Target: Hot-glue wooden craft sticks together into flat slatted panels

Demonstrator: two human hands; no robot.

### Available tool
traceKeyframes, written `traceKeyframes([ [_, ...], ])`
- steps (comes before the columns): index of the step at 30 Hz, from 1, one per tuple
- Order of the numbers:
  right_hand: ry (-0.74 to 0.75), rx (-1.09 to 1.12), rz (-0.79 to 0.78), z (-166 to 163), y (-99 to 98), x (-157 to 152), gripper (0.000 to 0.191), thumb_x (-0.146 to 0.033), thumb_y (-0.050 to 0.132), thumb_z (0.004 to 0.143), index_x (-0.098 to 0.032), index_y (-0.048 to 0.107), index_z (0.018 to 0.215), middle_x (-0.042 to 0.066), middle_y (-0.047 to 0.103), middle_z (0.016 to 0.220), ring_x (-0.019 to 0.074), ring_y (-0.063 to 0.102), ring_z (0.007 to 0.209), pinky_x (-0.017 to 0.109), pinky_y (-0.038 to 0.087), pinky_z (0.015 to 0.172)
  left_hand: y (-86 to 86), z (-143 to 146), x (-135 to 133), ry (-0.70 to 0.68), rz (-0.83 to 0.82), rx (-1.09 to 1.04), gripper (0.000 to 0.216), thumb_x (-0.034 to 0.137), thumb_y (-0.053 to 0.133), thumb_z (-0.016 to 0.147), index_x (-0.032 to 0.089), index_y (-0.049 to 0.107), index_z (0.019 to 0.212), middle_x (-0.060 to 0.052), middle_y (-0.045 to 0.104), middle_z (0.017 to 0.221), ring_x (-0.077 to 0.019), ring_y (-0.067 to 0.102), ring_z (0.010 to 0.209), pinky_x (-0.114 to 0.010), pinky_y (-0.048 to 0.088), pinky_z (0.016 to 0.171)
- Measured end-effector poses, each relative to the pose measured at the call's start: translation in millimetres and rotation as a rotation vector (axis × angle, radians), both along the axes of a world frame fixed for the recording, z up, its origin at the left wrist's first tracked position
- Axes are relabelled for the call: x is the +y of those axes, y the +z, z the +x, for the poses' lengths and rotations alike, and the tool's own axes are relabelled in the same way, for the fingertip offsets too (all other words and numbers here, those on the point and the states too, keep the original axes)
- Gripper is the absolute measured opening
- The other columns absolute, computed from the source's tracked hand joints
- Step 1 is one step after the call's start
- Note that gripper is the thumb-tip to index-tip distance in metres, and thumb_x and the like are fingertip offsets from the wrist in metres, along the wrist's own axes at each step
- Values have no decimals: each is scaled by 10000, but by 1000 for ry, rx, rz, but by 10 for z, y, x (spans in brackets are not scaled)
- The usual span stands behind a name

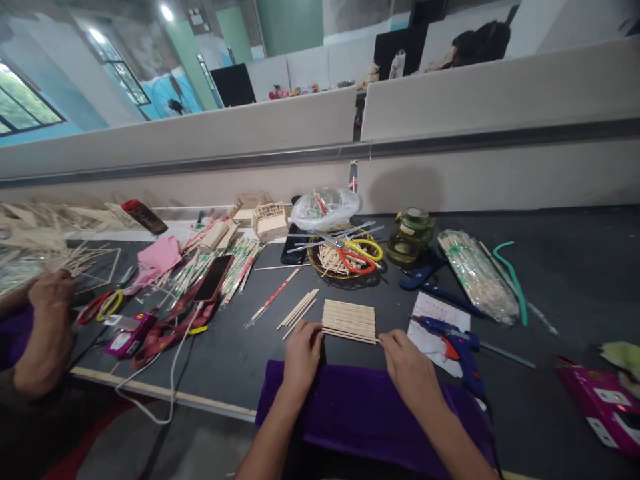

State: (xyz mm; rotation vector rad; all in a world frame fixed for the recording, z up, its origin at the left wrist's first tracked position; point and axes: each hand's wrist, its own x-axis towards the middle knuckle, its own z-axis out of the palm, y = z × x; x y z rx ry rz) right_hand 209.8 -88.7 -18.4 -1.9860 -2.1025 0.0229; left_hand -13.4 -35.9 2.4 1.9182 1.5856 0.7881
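A row of thin wooden sticks [349, 316] lies side by side as a flat panel on the dark table. Along its near edge runs one slightly slanted wooden stick [350, 335]. My left hand [305, 347] pinches that stick's left end, while the fingertips of my right hand [406, 360] close on its right end. Several loose sticks [299, 310] lie just left of the panel. Beneath my wrists is a folded purple cloth [345, 407]. To the right, a blue glue gun [463, 347] rests partly on a printed paper sheet [427, 330].
Behind the panel stand a basket of short sticks [333, 260] with scissors [363, 257] on top, and a glass jar [411, 237]. A bagged stick bundle [480, 277] lies right. At left are a phone [214, 279], a cable [173, 363] and another person's hand [53, 293].
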Motion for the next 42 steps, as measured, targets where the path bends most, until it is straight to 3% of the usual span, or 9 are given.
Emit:
traceKeyframes([
  [9, 9, 19, 9, 23, -53, -10, 221, -116, 452, 906, -228, 597, 1030, 16, 582, 909, 137, 607, 690, 247, 405, 541, -16, 13, -6, 4, 13, 4, 181, 179, 471, 895, 195, 649, 923, -40, 595, 888, -165, 596, 832, -281, 472, 767],
  [24, 63, 150, 16, 77, -137, -15, 291, -145, 347, 942, -196, 574, 1117, 68, 599, 980, 160, 638, 776, 253, 485, 629, -16, 44, 19, 19, 8, 27, 203, 198, 452, 916, 197, 653, 941, -46, 605, 869, -162, 608, 795, -261, 484, 719],
  [32, 78, 288, -4, 77, -133, -23, 303, -170, 333, 954, -178, 552, 1164, 86, 600, 998, 173, 636, 877, 266, 512, 762, -21, 39, 43, 23, -25, 12, 195, 215, 470, 919, 200, 660, 961, -43, 610, 865, -155, 609, 790, -244, 485, 709],
  [37, 45, 245, -67, 80, -64, -5, 305, -165, 333, 943, -218, 567, 1129, 67, 625, 994, 161, 660, 851, 239, 528, 698, -13, 38, 45, 28, -52, 7, 200, 228, 471, 921, 207, 666, 965, -51, 623, 879, -166, 616, 812, -253, 495, 716],
  [42, 48, 190, -3, 107, -113, -44, 319, -159, 354, 915, -224, 571, 1140, 74, 646, 1027, 168, 668, 899, 243, 529, 726, -16, 37, 61, 36, -72, -10, 203, 234, 481, 920, 211, 673, 984, -50, 625, 878, -160, 616, 802, -247, 499, 708],
])
